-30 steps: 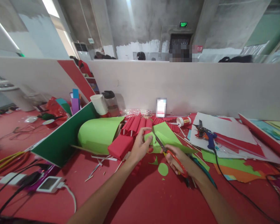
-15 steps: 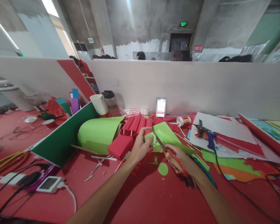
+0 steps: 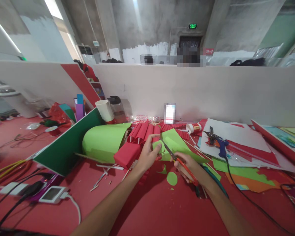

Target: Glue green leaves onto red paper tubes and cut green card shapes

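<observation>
My left hand [image 3: 149,153] pinches a small piece of light green paper [image 3: 158,146] between thumb and fingers. In my right hand [image 3: 186,165] is a pair of scissors with orange-red handles [image 3: 187,167], its blades pointing up and left at the edge of that paper. Below the hands a cut green paper circle [image 3: 172,178] lies on the red table, with a green scrap [image 3: 163,169] beside it. A larger green sheet [image 3: 173,141] is behind the scissors. Left of my left hand are a red wrapped box [image 3: 127,154] and several red paper rolls [image 3: 142,131].
A rolled green sheet [image 3: 101,142] leans by a dark green board [image 3: 71,144] at left. On the right, a blue glue gun [image 3: 221,146] with a trailing cord rests on white sheets [image 3: 245,137]. A power strip [image 3: 36,190] and cables occupy the left front. A white partition [image 3: 147,85] stands behind.
Both hands stay nearly in place, with the scissors still at the green paper. At the far left edge, a blurred dark shape, possibly another person's hand, shows more than before.
</observation>
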Motion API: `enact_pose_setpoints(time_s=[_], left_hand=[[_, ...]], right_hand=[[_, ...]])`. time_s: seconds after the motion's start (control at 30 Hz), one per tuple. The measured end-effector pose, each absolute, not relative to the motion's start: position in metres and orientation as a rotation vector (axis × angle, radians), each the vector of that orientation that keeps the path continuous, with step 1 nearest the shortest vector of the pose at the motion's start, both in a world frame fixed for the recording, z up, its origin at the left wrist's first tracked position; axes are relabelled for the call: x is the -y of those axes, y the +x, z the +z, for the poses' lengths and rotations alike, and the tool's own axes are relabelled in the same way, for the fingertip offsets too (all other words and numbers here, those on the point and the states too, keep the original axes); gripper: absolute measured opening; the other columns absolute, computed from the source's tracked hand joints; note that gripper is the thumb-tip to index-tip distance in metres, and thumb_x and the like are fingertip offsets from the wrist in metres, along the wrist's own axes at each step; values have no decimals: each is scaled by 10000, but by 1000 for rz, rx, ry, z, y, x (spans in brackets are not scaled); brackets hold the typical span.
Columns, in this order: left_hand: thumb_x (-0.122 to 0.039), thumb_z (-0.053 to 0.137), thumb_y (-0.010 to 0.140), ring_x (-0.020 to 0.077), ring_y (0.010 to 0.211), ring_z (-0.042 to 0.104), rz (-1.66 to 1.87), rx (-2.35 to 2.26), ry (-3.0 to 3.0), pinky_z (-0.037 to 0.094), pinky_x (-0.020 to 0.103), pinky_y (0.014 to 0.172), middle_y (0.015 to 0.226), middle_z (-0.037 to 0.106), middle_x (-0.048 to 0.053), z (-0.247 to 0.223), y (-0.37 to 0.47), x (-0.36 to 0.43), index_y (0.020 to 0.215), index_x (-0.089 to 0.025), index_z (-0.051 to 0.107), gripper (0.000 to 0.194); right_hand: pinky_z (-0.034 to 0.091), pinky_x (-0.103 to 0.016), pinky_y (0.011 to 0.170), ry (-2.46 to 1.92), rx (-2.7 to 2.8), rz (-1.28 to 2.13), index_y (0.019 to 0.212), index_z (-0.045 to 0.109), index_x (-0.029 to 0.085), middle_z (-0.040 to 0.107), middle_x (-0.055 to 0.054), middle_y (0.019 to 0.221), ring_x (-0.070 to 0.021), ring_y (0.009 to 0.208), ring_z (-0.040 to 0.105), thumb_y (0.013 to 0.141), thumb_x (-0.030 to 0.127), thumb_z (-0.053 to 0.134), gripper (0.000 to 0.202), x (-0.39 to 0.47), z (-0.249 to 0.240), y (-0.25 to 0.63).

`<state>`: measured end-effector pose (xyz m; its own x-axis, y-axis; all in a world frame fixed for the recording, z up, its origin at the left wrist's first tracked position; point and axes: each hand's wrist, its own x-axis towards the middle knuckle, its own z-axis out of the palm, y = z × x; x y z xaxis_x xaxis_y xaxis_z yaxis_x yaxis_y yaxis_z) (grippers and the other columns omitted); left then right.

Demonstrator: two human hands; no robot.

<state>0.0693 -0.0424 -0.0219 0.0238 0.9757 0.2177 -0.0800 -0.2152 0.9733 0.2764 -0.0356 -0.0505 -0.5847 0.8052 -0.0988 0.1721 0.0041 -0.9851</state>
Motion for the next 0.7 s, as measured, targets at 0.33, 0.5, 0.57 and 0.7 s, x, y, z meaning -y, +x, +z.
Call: enact_pose_setpoints(time_s=[0.33,0.5,0.57,0.7], left_hand=[[-326,597,919,105,572,572,1283,-992,1344,510,220,551,684,560,-75,-16,63,44,1306,-213,443,431],[-331,625,899,105,562,577,1251,-973,1337,515,230,550,715,586,-64,-19,60,40,1298,-216,441,455],[-332,629,898,107,563,581,1244,-968,1339,512,232,549,723,591,-59,-20,59,39,1297,-216,440,456],[-341,627,906,109,573,583,1239,-966,1343,496,231,553,725,595,-55,-21,59,39,1301,-219,449,450]], right_hand=[[352,-151,318,-967,1871,1578,1065,540,202,448,100,564,-40,327,370,875,707,586,542,42,-38,280],[372,-152,321,-964,1873,1579,1042,544,204,455,97,574,-39,324,377,889,685,588,506,41,-39,281],[382,-159,312,-979,1863,1587,1016,546,206,449,102,557,-43,312,372,882,686,595,500,41,-40,281],[385,-163,297,-1018,1831,1626,980,545,208,448,106,540,-51,304,375,869,641,644,458,39,-39,279]])
